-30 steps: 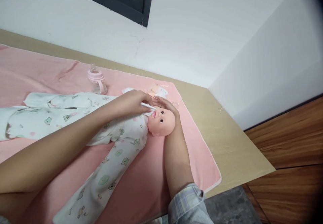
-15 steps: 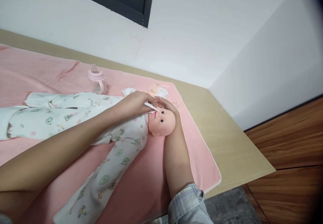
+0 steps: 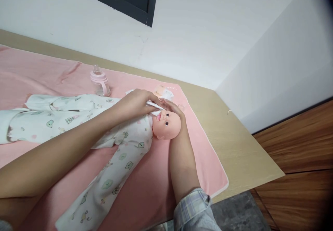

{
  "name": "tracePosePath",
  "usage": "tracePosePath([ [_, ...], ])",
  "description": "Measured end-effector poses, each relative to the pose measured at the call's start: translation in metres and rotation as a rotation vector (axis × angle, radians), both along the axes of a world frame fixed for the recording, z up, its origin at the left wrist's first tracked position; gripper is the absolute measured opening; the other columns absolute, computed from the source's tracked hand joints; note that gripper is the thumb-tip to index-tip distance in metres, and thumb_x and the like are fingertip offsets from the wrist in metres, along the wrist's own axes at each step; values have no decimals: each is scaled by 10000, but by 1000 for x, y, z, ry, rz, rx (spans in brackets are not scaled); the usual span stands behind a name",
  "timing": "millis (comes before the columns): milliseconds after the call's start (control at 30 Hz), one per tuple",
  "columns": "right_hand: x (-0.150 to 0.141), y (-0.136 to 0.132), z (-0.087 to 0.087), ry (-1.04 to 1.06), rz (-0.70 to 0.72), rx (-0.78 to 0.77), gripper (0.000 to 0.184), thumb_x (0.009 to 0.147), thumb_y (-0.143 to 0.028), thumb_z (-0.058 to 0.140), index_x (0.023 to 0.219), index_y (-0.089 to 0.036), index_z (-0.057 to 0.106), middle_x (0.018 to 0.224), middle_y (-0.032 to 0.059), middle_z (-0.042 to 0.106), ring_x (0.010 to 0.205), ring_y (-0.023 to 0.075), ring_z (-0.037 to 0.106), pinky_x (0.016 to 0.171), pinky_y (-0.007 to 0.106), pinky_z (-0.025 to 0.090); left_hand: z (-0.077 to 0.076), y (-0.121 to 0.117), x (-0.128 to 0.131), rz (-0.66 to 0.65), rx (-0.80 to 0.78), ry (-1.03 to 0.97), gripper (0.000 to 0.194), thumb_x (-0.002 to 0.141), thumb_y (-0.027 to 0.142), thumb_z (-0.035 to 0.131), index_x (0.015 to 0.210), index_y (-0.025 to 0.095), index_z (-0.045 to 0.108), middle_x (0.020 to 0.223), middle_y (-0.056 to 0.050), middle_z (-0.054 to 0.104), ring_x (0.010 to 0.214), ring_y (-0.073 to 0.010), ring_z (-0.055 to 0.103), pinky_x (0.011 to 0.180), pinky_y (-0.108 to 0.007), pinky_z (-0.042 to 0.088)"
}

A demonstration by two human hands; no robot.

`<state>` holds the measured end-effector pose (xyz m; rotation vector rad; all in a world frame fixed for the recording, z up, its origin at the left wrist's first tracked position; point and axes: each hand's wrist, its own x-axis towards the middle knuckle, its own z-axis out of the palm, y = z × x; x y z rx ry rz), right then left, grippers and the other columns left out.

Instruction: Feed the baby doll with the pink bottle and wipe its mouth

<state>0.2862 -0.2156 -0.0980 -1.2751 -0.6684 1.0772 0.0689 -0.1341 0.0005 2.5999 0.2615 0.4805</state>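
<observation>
A bald baby doll [image 3: 168, 128] in white printed clothes lies on its back on a pink blanket [image 3: 153, 186]. My left hand [image 3: 139, 103] reaches across its chest, fingers pinched on a slim white stick [image 3: 155, 105]. The stick's tip is just above the far side of the doll's face; I cannot tell whether it touches. Curled around the far side of the head, my right hand [image 3: 173, 107] cups the doll, its forearm passing behind the crown. Its fingertips come close to the stick and are partly hidden.
A baby bottle with a pink collar and handle [image 3: 100, 83] stands beyond the doll's body. A small printed cloth or packet [image 3: 165, 93] lies past my hands, near a small clear item [image 3: 181, 107]. The wooden tabletop [image 3: 221, 134] ends at the right. A white wall rises behind.
My left hand has lifted slightly and shifted away from me, and the white stick's tip has moved off the doll's nose area toward the far cheek. My right hand stays at the head.
</observation>
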Motion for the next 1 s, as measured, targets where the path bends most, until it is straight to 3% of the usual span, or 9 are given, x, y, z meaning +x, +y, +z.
tracePosePath([
  [133,2,1,0,33,23,-13,306,827,-398,673,1099,-265,628,1123,35,715,1261,284,595,1124,530,459,5,-9,-3,-52,-6,48,234,821,335,622,958,239,786,952,17,752,907,-213,662,733,-245,435],
  [300,1,2,-2,15,34,-1,299,831,-378,661,1101,-257,616,1181,33,709,1232,246,614,1135,508,446,-2,-13,1,-79,-9,81,215,820,332,623,937,233,774,964,12,749,887,-213,666,716,-254,433],
  [700,12,7,-13,8,75,34,299,822,-375,667,1098,-265,631,1095,13,733,1206,249,629,1112,485,477,-10,-13,5,-88,38,-30,223,858,266,580,964,234,774,975,-5,736,918,-222,655,745,-273,425],
  [1000,3,1,-4,-3,28,11,281,842,-358,657,1110,-275,649,1074,17,723,1259,266,598,1126,468,474,-6,-7,2,-40,35,-51,261,867,279,569,1022,246,777,1013,-4,737,962,-228,651,789,-265,441],
])
